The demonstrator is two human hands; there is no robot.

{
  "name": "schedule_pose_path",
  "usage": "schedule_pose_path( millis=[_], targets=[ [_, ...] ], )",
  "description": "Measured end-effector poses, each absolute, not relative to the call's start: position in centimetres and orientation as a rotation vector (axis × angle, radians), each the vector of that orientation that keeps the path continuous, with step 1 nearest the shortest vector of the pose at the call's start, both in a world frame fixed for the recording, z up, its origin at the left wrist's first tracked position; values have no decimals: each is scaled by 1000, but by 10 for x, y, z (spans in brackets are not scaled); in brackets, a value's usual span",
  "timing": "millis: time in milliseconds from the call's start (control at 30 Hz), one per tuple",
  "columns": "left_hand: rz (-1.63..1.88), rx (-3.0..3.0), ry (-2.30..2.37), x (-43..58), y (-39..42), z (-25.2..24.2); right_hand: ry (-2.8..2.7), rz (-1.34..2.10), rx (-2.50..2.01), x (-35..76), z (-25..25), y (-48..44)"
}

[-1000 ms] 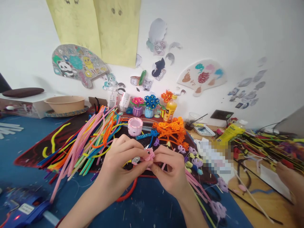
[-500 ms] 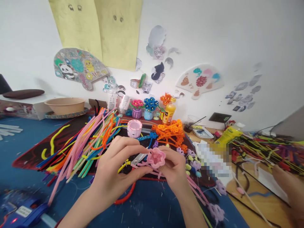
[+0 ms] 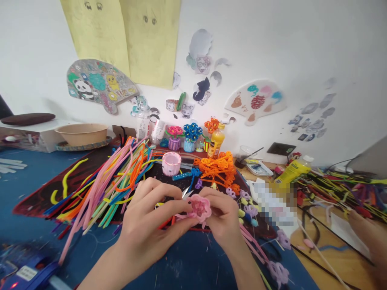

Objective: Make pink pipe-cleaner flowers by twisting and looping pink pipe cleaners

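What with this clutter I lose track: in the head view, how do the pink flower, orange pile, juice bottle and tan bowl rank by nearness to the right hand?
1. pink flower, pinched in the right hand
2. orange pile, just beyond
3. juice bottle, behind that pile
4. tan bowl, far left

- I am in a hobby craft corner: my blue table (image 3: 187,262) is heaped with coloured pipe cleaners (image 3: 115,181).
- A glue gun (image 3: 27,274) lies at its near left edge.
- Little pots of pipe-cleaner flowers (image 3: 184,135) stand at the back.
- Painted paper fans (image 3: 99,82) and cartoon stickers (image 3: 201,86) cover the wall.
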State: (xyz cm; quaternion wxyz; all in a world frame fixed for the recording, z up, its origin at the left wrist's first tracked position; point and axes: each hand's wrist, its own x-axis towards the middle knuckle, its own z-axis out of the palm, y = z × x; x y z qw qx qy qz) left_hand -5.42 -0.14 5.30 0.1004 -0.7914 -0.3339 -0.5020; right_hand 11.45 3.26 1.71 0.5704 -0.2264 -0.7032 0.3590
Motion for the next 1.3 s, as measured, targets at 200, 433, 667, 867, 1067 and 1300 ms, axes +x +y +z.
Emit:
schedule_pose_path(
  millis=[200, 433, 667, 867, 1067, 1300],
  targets=[
    [-1421, -2352, -956, -54, -4, 52, -1658, 886, -546, 115, 17, 33],
    [-1392, -2210, -907, -53, -7, 43, -1634, 981, -573, 114, 18, 32],
    [-1780, -2441, -1292, -58, 1, 51, -1512, 1176, -591, 113, 14, 36],
    [-1892, -2925, -1265, -57, 11, 43, -1481, 1305, -513, 112, 8, 38],
    [-1895, -3007, -1218, -54, 11, 44, -1581, 1275, -525, 114, 10, 37],
    [-1817, -2962, -1275, -50, 8, 45, -1687, 1076, -518, 116, 21, 36]
  ],
)
